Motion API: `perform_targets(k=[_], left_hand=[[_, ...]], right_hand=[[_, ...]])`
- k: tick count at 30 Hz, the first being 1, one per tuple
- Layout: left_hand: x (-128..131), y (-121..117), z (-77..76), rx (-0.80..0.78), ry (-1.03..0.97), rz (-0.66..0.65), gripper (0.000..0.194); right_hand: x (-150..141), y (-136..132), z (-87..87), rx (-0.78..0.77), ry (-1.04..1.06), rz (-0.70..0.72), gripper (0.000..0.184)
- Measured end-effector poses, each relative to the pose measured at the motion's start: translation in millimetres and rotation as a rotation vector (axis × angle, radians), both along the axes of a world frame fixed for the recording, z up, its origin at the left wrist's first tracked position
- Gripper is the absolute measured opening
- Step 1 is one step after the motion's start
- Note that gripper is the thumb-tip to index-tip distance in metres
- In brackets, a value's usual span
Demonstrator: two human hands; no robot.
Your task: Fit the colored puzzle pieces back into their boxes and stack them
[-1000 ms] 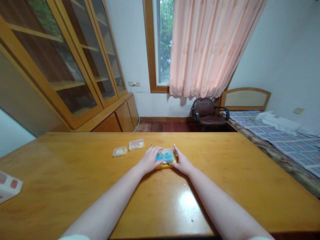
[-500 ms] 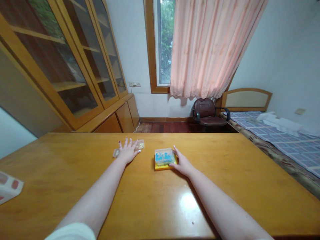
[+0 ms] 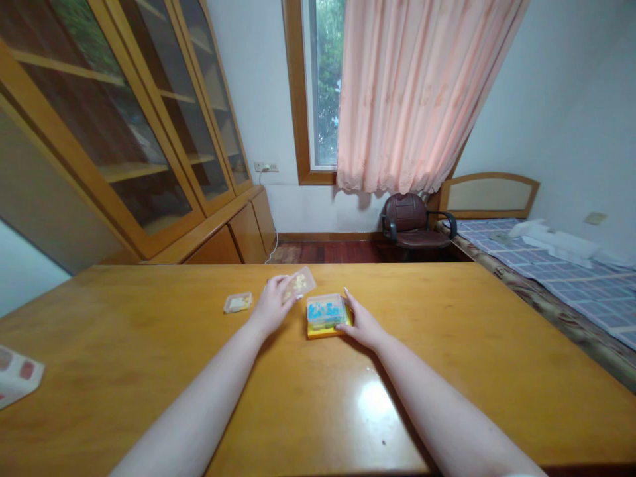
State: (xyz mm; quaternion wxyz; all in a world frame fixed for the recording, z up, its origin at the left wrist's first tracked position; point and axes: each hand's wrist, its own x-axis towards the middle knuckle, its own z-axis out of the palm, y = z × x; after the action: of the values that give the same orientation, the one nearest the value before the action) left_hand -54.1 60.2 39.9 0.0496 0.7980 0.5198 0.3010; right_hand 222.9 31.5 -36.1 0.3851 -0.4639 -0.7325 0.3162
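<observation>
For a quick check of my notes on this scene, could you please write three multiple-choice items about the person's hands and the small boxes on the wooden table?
1. What does the left hand hold?
A) a small clear plastic box
B) scissors
C) nothing

2. How many other small clear boxes lie on the honey-brown wooden table?
A) none
B) one
C) three

3. Where is the yellow-based clear box?
A) on the table, by the right hand
B) on the chair
C) on the bed

Answers:
1. A, its fingers grip the box.
2. B, one small clear box lies left of that hand.
3. A, the right fingers touch its edge.
</observation>
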Motion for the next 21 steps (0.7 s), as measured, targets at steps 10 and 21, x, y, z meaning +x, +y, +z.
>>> perform_targets(k=[10, 21], left_hand=[[42.1, -20.9, -8.6, -0.196, -0.096, -0.308, 0.053], [39.2, -9.6, -8.9, -0.077, 0.082, -0.237, 0.096]], right_hand=[[-1.0, -3.0, 7.5, -0.008, -0.025, -0.019, 0.097], [-0.3, -1.6, 3.6, 0.034, -0.006, 0.006, 0.099]])
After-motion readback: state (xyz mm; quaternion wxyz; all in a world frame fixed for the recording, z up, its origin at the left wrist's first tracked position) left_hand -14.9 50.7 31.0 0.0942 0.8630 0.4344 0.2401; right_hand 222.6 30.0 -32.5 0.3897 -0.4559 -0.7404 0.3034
